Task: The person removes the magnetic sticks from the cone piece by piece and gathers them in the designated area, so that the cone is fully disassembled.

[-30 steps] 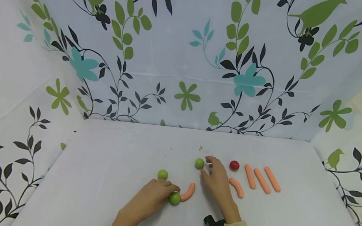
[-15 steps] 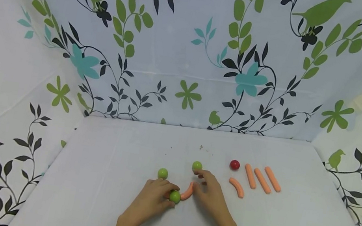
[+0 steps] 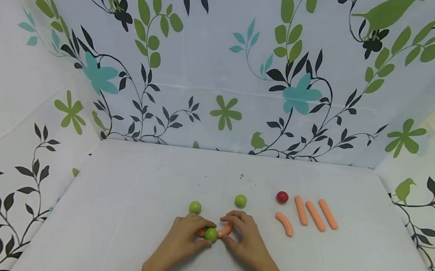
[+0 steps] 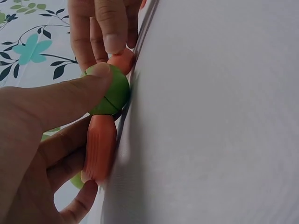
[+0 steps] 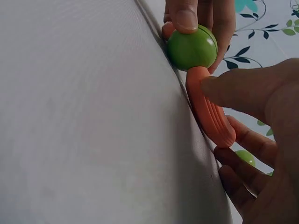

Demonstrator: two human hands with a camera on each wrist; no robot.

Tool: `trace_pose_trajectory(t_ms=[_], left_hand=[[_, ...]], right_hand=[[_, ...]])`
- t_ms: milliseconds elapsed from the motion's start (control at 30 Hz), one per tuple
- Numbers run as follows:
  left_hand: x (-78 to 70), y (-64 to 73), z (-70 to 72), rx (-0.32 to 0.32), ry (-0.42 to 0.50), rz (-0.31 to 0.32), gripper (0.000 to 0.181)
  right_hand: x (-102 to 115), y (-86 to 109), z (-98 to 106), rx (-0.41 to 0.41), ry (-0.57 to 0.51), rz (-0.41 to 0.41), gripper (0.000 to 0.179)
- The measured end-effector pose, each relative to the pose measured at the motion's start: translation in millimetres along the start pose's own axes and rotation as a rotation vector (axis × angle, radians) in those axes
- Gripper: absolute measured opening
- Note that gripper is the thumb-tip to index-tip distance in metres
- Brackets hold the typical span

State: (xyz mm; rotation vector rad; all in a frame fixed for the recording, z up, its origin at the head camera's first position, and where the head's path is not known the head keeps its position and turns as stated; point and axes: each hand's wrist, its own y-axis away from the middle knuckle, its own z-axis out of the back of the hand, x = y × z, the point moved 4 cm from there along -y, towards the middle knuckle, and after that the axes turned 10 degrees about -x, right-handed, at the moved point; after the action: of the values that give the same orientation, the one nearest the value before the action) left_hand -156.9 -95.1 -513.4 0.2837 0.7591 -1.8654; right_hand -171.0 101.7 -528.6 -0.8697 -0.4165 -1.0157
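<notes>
A glossy green ball (image 3: 211,234) with a slit in it sits between two ribbed orange sticks. My left hand (image 3: 182,236) pinches this ball, its thumb (image 4: 96,77) on the near side. One orange stick (image 4: 100,144) runs from the ball back along my left fingers; its far end touches the fingertips. My right hand (image 3: 248,242) holds the other orange stick (image 5: 205,107), which is curved, with the thumb on its side. That stick's end meets the ball in the right wrist view; whether it goes into the ball I cannot tell.
Two loose green balls lie beyond the hands, one at left (image 3: 195,207) and another at centre (image 3: 240,201). To the right are a red ball (image 3: 282,197), a curved orange stick (image 3: 284,224) and three straight orange sticks (image 3: 315,216). A patterned cloth (image 3: 195,64) stands behind the white table (image 3: 126,187).
My right hand has come back from beside the centre green ball and taken hold of the curved orange stick. That loose ball shifted slightly. My left hand keeps its grip on the green ball.
</notes>
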Motion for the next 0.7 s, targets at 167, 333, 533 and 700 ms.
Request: trace_pose_trajectory(t_ms=[167, 333, 533, 700], left_hand=[[4.1, 2.5, -0.2, -0.046, 0.016, 0.015, 0.040], [10.0, 4.2, -0.4, -0.060, 0.015, 0.036, 0.039], [15.4, 5.9, -0.2, -0.057, 0.023, 0.051, 0.038], [14.6, 5.0, 1.1, -0.067, 0.038, 0.030, 0.038]], right_hand=[[-0.6, -0.1, -2.3, -0.043, 0.032, 0.035, 0.026], [-1.7, 0.1, -3.7, -0.045, 0.042, -0.029, 0.018], [-1.4, -0.1, -4.6, -0.042, 0.065, -0.098, 0.017], [-2.5, 0.5, -0.6, -0.020, 0.063, -0.095, 0.018]])
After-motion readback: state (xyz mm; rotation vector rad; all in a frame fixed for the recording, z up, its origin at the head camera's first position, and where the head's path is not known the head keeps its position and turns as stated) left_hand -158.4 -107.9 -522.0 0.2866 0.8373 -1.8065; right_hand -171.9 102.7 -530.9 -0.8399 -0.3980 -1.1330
